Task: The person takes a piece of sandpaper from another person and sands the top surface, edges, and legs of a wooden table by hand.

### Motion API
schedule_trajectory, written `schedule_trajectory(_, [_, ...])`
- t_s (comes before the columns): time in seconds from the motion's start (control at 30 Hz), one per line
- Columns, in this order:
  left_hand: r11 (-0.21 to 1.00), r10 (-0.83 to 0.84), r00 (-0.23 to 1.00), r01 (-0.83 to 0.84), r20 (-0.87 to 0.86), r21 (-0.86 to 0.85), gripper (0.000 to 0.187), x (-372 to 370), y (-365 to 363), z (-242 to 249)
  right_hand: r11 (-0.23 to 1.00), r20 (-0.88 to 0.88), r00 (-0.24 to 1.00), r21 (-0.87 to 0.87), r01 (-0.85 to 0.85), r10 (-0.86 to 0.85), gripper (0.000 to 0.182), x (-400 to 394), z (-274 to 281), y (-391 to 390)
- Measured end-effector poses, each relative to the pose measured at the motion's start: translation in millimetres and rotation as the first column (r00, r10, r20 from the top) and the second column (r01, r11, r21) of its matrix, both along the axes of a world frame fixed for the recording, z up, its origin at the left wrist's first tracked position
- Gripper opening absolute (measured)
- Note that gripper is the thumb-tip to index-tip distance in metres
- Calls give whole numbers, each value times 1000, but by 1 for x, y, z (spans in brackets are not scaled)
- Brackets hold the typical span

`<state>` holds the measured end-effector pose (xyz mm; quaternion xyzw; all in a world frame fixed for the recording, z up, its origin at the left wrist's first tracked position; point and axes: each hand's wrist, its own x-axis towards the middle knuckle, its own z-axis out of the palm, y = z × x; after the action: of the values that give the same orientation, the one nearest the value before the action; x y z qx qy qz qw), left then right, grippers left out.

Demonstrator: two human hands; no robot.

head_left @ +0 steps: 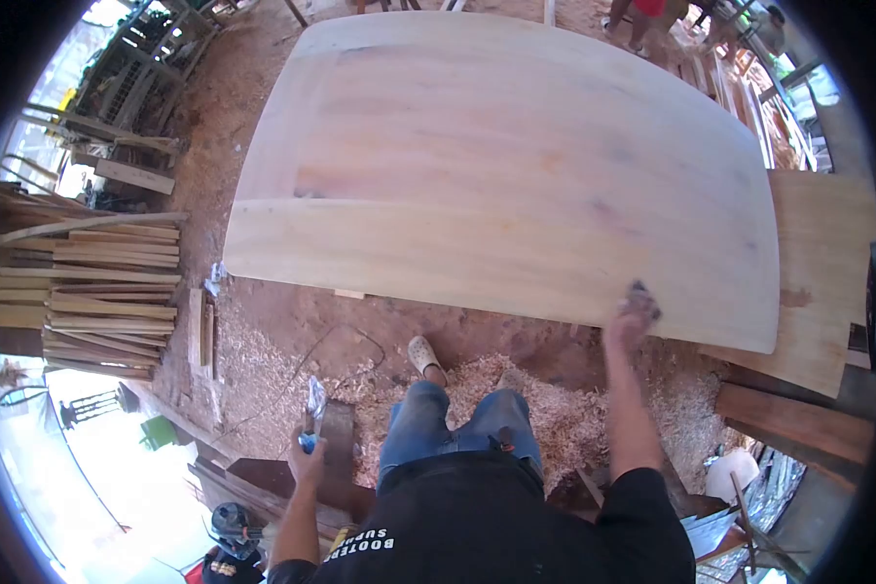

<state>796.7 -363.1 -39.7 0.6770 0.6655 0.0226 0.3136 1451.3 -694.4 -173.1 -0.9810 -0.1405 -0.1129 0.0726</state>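
Note:
A large pale wooden panel (516,185) with rounded corners and darker smudges spreads out in front of me. My right hand (637,319) is at its near edge, towards the right, closed on a dark pad whose exact kind I cannot make out. At the lower left, away from the panel, my left hand (307,455) is closed around a small blue item (309,442). A clear plastic piece (316,397) shows just above that hand, beside a brown board (338,438).
Stacked wooden strips (112,292) lie at the left. Shavings (574,414) cover the ground round my feet. A plywood sheet (822,273) and a thick plank (793,421) are at the right. Another person's legs (639,29) show at the top right.

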Motion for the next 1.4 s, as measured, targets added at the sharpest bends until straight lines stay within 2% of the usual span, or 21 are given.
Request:
schedule_trajectory(0.1, [998,41,997,-38,63,-47,75,5,10,8,933,-179,929,-100,-346,325,64,-128,50,156])
schedule_trajectory(0.13, [998,43,990,-35,132,-57,75,9,22,7,884,-132,876,139,-446,463,67,-168,57,208])
schedule_trajectory(0.23, [991,-132,963,123,236,53,75,33,96,-5,806,-454,666,323,-496,592,74,-245,97,355])
schedule_trajectory(0.33, [855,-429,898,368,98,367,73,99,172,32,560,-302,473,497,-663,828,63,-296,73,466])
schedule_trajectory(0.43, [775,-515,856,450,31,445,79,155,252,43,479,-322,365,440,-759,874,60,-297,81,494])
schedule_trajectory(0.53, [749,-541,838,518,-70,412,79,199,318,48,626,-377,509,331,-706,774,57,-247,91,407])
schedule_trajectory(0.6, [746,-552,822,562,-141,356,80,216,349,38,800,-342,745,39,-598,573,60,-197,64,306])
schedule_trajectory(0.67, [756,-548,810,586,-210,291,85,233,364,32,904,-110,937,-245,-350,332,61,-122,21,175])
schedule_trajectory(0.7, [751,-556,798,603,-234,269,85,239,369,27,937,-115,964,-233,-261,240,56,-91,68,129])
schedule_trajectory(0.73, [747,-563,784,618,-261,247,85,242,374,20,994,-78,991,7,-106,106,55,-55,41,67])
schedule_trajectory(0.83, [755,-569,762,633,-308,170,90,245,381,0,910,-180,892,-121,397,-414,50,21,34,-14])
schedule_trajectory(0.93, [757,-585,745,643,-320,112,102,243,382,0,888,-279,887,-388,247,-368,51,12,59,60])
schedule_trajectory(0.97, [761,-587,745,641,-317,99,106,247,379,1,969,-125,977,152,193,-175,56,-2,6,78])
schedule_trajectory(1.0, [757,-587,717,651,-376,58,110,253,374,3,997,331,941,26,-79,66,61,-35,-18,130])
schedule_trajectory(1.07, [741,-589,631,671,-504,-26,118,272,366,13,972,39,976,97,-215,213,74,-118,13,263])
schedule_trajectory(1.13, [761,-595,640,644,-485,-83,119,283,364,26,877,-203,872,297,-378,445,71,-193,45,381])
schedule_trajectory(1.17, [769,-600,645,629,-474,-117,120,287,362,29,812,-236,804,384,-439,546,68,-219,50,429])
schedule_trajectory(1.2, [772,-593,654,628,-470,-100,119,283,363,24,776,-154,764,210,-595,627,65,-239,53,469])
schedule_trajectory(1.23, [771,-592,662,632,-459,-82,119,276,367,16,684,-232,683,510,-521,693,63,-249,47,506])
schedule_trajectory(1.3, [763,-600,674,644,-430,-56,118,278,369,11,599,-306,519,489,-634,799,58,-241,68,532])
schedule_trajectory(1.4, [757,-614,680,651,-400,-53,118,276,360,16,614,-342,510,444,-653,789,62,-204,41,469])
